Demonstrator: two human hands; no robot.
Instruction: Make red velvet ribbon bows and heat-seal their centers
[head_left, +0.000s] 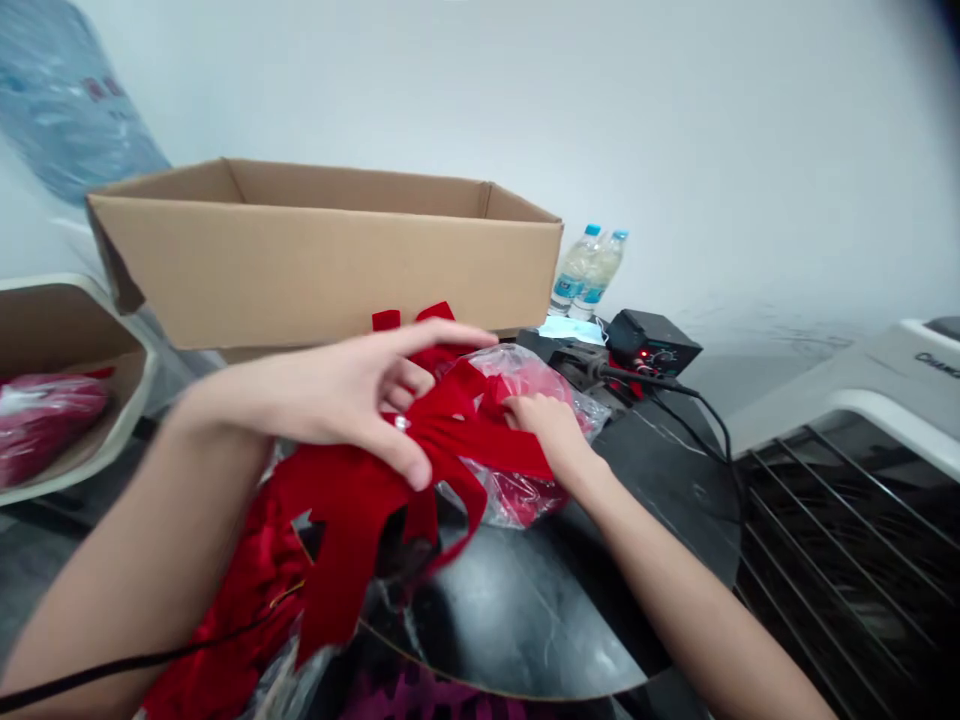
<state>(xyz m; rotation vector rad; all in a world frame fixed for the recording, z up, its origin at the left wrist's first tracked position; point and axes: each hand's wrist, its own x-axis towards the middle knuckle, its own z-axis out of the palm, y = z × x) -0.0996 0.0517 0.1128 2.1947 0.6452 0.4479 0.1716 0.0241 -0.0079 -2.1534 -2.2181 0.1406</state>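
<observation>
A red velvet bow with long tails is between my hands, above a round black table. My left hand reaches over the bow's left side, thumb and forefinger spread apart, the other fingers bent. My right hand is closed, its fingertips pinching the bow's right side. Behind and below the bow lies a clear plastic bag with red things inside. More shiny red fabric hangs at the lower left beneath my left forearm.
An open cardboard box stands at the back. Beside it are two water bottles and a black control box with cables across the black table. At left, a pale bin holds a wrapped red bundle. A slatted white appliance stands right.
</observation>
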